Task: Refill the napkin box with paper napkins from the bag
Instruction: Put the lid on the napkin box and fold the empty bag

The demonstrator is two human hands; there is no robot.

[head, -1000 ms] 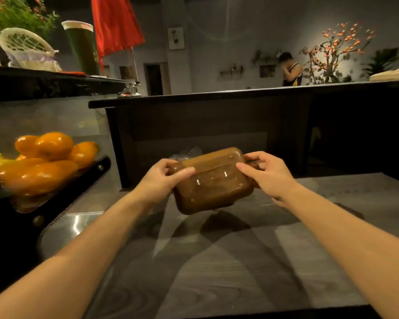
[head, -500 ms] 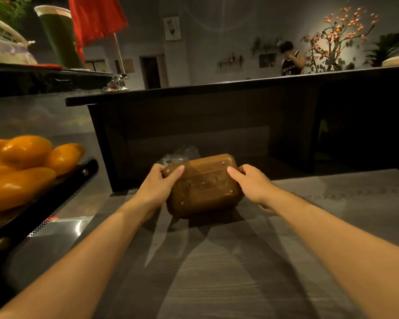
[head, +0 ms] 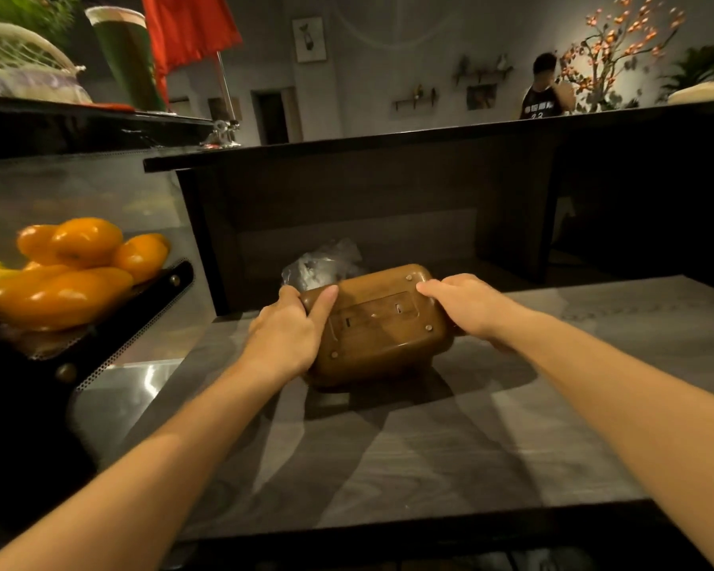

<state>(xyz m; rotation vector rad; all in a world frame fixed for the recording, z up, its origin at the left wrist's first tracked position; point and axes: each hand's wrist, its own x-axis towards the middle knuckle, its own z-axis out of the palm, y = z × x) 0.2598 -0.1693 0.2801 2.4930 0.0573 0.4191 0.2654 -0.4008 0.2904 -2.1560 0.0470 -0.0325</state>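
Note:
A brown wooden napkin box with rounded corners lies bottom-up on the grey counter, its base panel with two slots and small feet facing me. My left hand grips its left end, thumb laid over the base. My right hand grips its right end, fingers curled over the far edge. Just behind the box a crumpled clear plastic bag shows; its contents are hidden.
A black perforated basket of oranges stands at the left. A dark raised bar counter runs behind the box. A red flag on a stand sits up left. A person stands far behind.
The box, lifted above the counter a second ago, has come down onto the counter bottom-up. Both hands stay on its ends.

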